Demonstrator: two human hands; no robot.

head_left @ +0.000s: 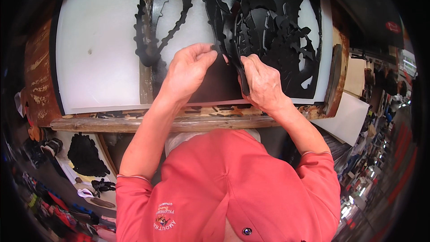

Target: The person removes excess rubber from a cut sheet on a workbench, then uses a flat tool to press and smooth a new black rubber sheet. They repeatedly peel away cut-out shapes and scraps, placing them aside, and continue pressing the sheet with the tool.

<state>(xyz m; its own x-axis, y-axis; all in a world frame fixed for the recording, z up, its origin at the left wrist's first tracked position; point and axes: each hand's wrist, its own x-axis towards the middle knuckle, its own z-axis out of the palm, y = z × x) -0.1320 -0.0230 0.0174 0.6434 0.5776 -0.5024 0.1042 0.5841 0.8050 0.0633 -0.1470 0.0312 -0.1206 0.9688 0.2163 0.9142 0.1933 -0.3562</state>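
1. At the far left a white cutting board lay on the wooden table, bare where no material covered it.
2. A black rubber sheet, cut through with jagged toothed strips, spread from the board's middle to the right.
3. The left hand rested on the sheet, its fingers pinched closed on the edge of a black strip just beside the right hand.
4. The right hand gripped a dark-handled cutting tool, fingers wrapped closed around it; the tool's long axis ran roughly up and away from the person, tip toward the pinched strip.
5. The strip lay between the two hands, touching both, nearer the left fingertips.
6. Loose black offcuts piled to the right.
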